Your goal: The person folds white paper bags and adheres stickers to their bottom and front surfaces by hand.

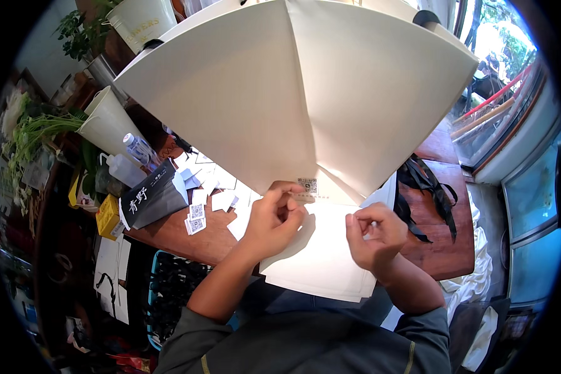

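Observation:
A large cream paper bag rises in front of me, its face creased down the middle. Low on it is a small square code with a faint line of print beneath. My left hand is just left of the code, fingers curled and thumb drawn in; whatever it may hold is hidden. To the right, my right hand is closed in a thumb-and-finger pinch, and I cannot make out anything in it. Under both hands lie flat cream sheets, reaching past the table's near edge.
Small white code cards are scattered at left beside a dark printed bag. Behind it stand a squeeze bottle and a clear bottle. Black ribbons lie on the wooden table at right. A blue-rimmed basket sits below left.

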Tool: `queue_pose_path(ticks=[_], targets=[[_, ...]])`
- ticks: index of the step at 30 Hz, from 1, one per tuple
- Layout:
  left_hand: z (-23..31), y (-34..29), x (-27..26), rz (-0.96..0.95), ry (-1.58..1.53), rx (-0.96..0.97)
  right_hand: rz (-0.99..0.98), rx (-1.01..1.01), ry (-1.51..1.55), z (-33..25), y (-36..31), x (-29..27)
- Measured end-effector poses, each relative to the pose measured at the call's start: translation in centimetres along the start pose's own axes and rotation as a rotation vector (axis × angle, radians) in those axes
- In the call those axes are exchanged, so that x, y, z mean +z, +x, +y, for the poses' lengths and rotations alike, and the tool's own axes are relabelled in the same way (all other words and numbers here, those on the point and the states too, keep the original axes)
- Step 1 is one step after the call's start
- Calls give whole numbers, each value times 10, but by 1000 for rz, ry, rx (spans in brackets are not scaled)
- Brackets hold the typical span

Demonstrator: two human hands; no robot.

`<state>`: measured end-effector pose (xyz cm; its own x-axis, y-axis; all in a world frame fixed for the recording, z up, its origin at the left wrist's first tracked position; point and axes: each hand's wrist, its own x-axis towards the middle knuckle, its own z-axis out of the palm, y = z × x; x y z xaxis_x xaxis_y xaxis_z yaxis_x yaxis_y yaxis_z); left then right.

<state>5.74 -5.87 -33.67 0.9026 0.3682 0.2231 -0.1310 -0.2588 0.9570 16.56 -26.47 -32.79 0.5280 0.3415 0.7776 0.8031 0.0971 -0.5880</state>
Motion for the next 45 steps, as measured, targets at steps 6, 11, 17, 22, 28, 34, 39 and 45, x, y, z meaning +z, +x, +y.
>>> queue_pose_path(ticks=[6,11,17,22,28,34,39,45], targets=[[29,12,-1,-363,232,-52,6,88,-183,15,18,-6],[9,22,2,-352,117,-119,-97,106,-304,35,23,-6],[-7,-1,-14,151,-408,-90,-143,44,-379,42,25,-13],[-2,20,-35,711,174,434,-202,186,-425,25,38,-16],[23,33,-45,482,593,685,30,-64,-404,45,30,-9],[62,35,-34,393,417,912,172,3,-417,45,36,-32],[5,61,-60,589,-30,474,240,218,-124,67,42,-39],[-25,65,-52,138,-606,22,223,277,70,87,45,-39]])
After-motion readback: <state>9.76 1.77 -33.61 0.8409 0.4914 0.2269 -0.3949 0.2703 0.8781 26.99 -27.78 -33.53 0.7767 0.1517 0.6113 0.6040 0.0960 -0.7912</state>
